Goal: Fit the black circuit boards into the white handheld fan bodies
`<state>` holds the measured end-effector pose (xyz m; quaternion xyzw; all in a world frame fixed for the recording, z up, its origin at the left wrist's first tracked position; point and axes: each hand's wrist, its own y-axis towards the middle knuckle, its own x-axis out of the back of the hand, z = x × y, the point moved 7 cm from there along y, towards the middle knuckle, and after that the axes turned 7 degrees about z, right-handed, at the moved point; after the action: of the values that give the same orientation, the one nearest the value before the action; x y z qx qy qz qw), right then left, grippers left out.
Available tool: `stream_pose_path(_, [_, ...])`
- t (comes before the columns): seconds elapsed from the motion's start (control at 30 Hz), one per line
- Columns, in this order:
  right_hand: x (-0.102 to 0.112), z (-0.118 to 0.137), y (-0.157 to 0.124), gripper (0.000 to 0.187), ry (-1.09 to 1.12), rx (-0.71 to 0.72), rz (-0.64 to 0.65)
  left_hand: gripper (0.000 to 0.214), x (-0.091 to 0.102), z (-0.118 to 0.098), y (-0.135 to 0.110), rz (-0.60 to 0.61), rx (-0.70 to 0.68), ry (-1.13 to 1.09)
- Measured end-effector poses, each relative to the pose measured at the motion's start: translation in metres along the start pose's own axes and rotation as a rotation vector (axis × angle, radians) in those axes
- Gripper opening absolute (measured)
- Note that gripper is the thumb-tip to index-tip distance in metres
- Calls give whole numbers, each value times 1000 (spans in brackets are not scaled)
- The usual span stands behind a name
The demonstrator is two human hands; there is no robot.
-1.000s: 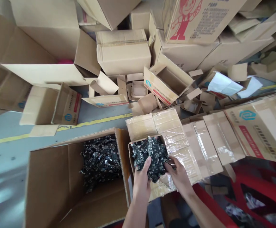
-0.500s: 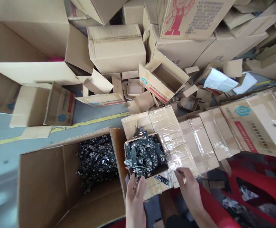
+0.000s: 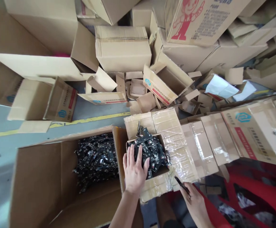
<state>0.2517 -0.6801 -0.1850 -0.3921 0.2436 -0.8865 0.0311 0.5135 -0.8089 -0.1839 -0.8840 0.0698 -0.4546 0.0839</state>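
Over a small box (image 3: 161,174), the left hand (image 3: 135,173), spread, now touches boards (image 3: 155,152); the right hand (image 3: 194,199), newly occupied, pinches a strip (image 3: 181,183).

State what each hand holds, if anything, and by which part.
Right hand: a black strip, by its near end. Left hand: spread on the parts, no grip visible.
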Motion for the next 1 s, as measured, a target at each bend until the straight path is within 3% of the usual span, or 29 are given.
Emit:
stream_pose_path(0.1, [20, 42, 29, 37, 35, -38, -54, 58, 0, -2, -6, -6, -16, 21])
stream_pose_path(0.2, [12, 83, 70, 39, 83, 15, -23, 57, 4, -6, -14, 50, -83, 17])
stream_pose_path(0.27, [8, 87, 90, 44, 113, -1, -32, 54, 10, -8, -16, 58, -111, -6])
stream_pose_path(0.33, [6, 70, 99, 49, 139, -83, -62, 50, 21, -2, -7, 0, -45, -32])
stream_pose_path(0.43, [-2, 32, 106, 48, 188, -229, -60, 53, 34, 20, 28, -96, 172, -38])
stream_pose_path(0.5, [-13, 15, 112, 43, 247, -282, -27, 54, 35, 33, 64, -80, 242, -10])
stream_pose_path(0.63, [-32, 4, 122, 42, 394, -329, 22, 48, 22, 43, 130, 103, 218, 68])
stream_pose_path(0.73, [-20, 4, 119, 46, 447, -340, -36, 65, 9, 37, 153, 213, 195, 146])
stream_pose_path(0.87, [8, 31, 108, 50, 451, -268, -94, 83, -7, 24, 165, 298, 231, 239])
stream_pose_path(1.0, [6, 90, 113, 43, 383, -112, 41, 56, -24, 18, 176, 403, 272, 279])
